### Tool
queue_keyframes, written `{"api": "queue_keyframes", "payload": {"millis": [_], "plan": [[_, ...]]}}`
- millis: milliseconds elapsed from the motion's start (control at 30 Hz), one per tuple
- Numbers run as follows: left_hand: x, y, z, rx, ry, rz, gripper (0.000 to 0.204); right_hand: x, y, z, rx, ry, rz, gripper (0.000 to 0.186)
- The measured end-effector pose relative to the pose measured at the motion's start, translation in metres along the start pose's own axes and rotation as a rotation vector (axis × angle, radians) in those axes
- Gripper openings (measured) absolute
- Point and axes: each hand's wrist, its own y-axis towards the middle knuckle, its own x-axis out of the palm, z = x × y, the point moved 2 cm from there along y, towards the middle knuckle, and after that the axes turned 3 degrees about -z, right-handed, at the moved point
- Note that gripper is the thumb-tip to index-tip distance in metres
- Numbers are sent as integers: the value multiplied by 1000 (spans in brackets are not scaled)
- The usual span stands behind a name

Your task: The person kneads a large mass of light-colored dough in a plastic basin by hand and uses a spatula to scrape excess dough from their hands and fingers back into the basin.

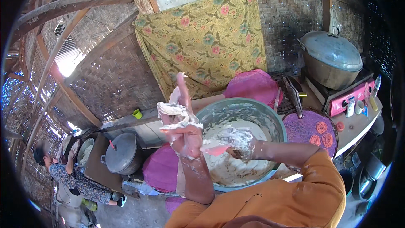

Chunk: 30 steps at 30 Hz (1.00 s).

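My left hand (179, 131) is raised at the left edge of a wide grey-green bowl (270, 126), index finger stretched upward, with thick white sticky batter (173, 109) smeared across its fingers. My right hand (240, 143) is over the bowl, thickly coated in white paste, its fingers partly hidden. A flat pinkish piece (213, 148) shows at that hand, too smeared to make out. Pale batter lines the bowl below.
Purple mats (160, 169) flank the bowl; the right tray (303, 124) bears coiled pink pieces (320, 128). A lidded pot (331, 59) sits on a stove at back right, another pot (118, 158) at left. A person (71, 181) works at far left. Patterned cloth (198, 38) hangs behind.
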Motion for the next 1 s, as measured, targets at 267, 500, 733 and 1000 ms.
{"api": "queue_keyframes", "payload": {"millis": [267,500,733,1000], "plan": [[-31,-21,16,-89,128,-92,46,6,8,8,-185,123,229,49],[14,3,-54,-272,8,-83,61,-12,19,19,-74,-21,266,35],[29,16,-50,-105,594,-211,86,-35,6,3,-52,-90,-11,45],[14,7,-69,16,832,-147,83,-30,-2,19,89,-333,23,49]]}}
